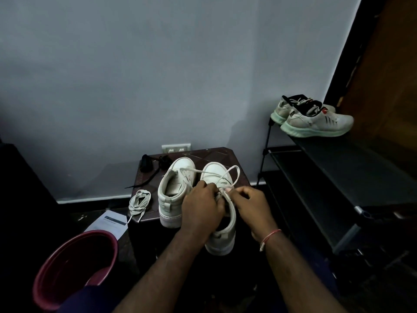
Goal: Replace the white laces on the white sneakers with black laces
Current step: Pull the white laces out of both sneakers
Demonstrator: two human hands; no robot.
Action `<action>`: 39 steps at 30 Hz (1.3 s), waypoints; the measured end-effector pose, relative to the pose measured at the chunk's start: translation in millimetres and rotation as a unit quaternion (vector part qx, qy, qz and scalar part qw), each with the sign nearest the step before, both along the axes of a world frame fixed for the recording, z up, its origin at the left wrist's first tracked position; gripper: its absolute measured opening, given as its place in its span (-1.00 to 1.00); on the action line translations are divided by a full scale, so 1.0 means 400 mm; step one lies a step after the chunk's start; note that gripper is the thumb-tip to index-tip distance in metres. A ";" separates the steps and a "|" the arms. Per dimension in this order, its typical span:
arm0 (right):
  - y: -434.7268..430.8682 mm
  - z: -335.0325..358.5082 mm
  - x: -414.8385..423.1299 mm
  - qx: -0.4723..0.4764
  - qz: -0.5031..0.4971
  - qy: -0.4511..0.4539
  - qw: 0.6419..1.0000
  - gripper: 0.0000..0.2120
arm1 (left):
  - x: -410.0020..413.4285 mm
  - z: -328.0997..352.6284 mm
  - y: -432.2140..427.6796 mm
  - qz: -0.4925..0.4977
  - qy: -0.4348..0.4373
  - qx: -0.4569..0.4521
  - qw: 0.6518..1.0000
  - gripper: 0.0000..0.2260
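Left hand gripped near sneaker at frame centre, fingers curled over its throat; right hand pinched white lace looping toward toe. Second sneaker just left; coiled lace, black laces further left on stool

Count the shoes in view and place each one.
4. One white sneaker stands on the small table; the left hand and right hand hold the second sneaker beside it. A front running shoe and a partly hidden rear running shoe sit atop the rack.
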State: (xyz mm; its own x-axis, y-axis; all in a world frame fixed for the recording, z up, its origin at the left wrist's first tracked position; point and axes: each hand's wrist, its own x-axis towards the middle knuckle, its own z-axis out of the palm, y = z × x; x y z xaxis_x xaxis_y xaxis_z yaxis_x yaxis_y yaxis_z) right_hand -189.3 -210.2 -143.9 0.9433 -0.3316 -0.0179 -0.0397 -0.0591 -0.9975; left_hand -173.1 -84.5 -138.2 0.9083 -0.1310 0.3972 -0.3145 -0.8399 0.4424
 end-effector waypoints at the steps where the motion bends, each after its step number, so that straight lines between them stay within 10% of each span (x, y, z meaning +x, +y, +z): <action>1: 0.002 0.000 -0.001 0.001 0.005 -0.009 1.000 -0.79 | -0.002 -0.001 0.000 -0.003 -0.001 0.002 1.000 -0.79; 6: -0.010 0.026 0.046 -0.078 0.032 -0.009 0.996 -0.80 | -0.003 0.015 0.006 -0.024 -0.002 0.048 0.999 -0.73; 11: -0.075 0.090 0.080 0.165 -0.100 -0.059 0.979 -0.79 | 0.001 0.026 0.006 -0.031 0.016 0.086 0.996 -0.74; 21: -0.022 -0.004 0.053 -0.118 0.034 -0.007 0.992 -0.79 | -0.001 0.027 0.000 -0.021 0.019 0.085 0.996 -0.75; 27: -0.086 0.095 0.085 0.196 -0.104 -0.078 0.972 -0.83 | 0.001 0.031 0.001 -0.021 0.032 0.077 0.996 -0.76; 36: -0.017 -0.012 0.035 -0.107 0.042 -0.033 0.993 -0.77 | -0.002 0.033 -0.002 -0.017 0.031 0.078 0.996 -0.80; 39: -0.028 0.036 0.051 -0.021 0.016 -0.050 0.998 -0.80 | -0.003 0.032 0.003 -0.021 0.033 0.076 0.996 -0.78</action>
State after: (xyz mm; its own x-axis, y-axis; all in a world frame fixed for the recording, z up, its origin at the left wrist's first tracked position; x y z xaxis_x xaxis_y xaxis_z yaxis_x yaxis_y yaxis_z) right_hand -168.8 -221.3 -129.3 0.9498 -0.2994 0.0902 0.0628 -0.0999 -0.9930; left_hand -174.4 -83.4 -125.3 0.9245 -0.2226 0.3093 -0.3243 -0.8858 0.3318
